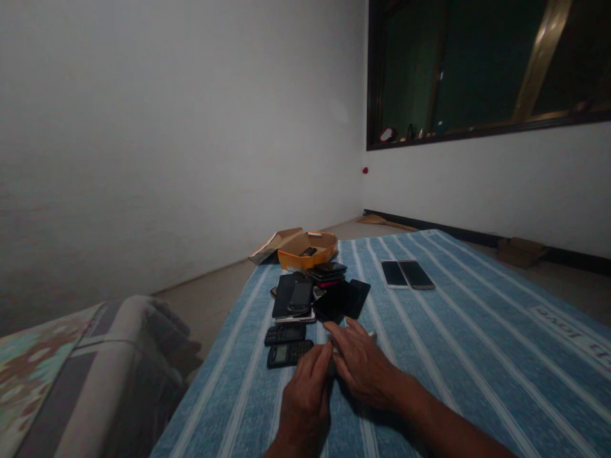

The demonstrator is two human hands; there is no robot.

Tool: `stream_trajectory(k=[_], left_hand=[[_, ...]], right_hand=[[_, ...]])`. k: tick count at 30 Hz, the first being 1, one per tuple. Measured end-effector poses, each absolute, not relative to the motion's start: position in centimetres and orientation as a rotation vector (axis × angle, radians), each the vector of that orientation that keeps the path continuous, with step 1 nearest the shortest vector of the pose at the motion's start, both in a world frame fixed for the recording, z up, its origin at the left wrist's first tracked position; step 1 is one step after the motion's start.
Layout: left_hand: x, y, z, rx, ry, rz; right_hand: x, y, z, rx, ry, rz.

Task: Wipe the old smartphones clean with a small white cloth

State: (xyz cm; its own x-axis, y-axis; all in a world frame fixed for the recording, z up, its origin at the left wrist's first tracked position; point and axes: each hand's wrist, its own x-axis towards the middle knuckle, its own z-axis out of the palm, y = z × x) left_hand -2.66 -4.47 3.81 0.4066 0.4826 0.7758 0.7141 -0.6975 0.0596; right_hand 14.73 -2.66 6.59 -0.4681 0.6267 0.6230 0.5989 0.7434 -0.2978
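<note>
My right hand (363, 366) is closed over a flat, pale-edged thing (372, 335), most of which its fingers hide. My left hand (308, 391) meets it from the left, fingers bent and pressed together; whatever lies under its fingertips is hidden. Just left of both hands lie two black keypad phones, a nearer one (289, 354) and a farther one (285, 334). Beyond them a dark slider-like phone (301, 295) rests on a pile of dark flat devices. A black flat panel (337, 302) lies in front of my right fingers.
An orange-yellow box (305, 261) with its lid (274, 245) stands behind the pile, a small phone (308, 252) inside. Two smartphones (394, 275) (417, 275) lie side by side farther right on the blue striped cloth (477, 356). A draped blanket (128, 369) is at left.
</note>
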Motion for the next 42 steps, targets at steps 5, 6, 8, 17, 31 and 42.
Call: stream_trajectory(k=[5,6,8,17,31,42], left_hand=[[-2.8,-4.4,3.7,-2.372,-1.032,-1.191],[-2.8,-4.4,3.7,-2.369,-1.034,-1.185],[-2.7,-4.4,3.7,-2.362,-1.039,-1.171],[-2.4,-4.5,3.9,-2.324,-1.035,-1.191],[-2.5,-4.6,3.6,-2.384,-1.095,-1.197],[-2.5,-4.6,3.5,-2.399,-1.163,-1.188]], right_hand=[[15.1,-2.7,7.3,-0.93,-2.225,0.099],[15.3,-2.6,7.4,-0.939,-2.224,0.11],[15.6,-2.5,7.8,-0.966,-2.226,0.11],[15.9,-3.4,9.5,-1.122,-2.286,-0.144],[16.6,-2.9,9.5,-0.974,-2.339,0.288],[15.7,-2.8,8.3,-1.023,-2.311,0.253]])
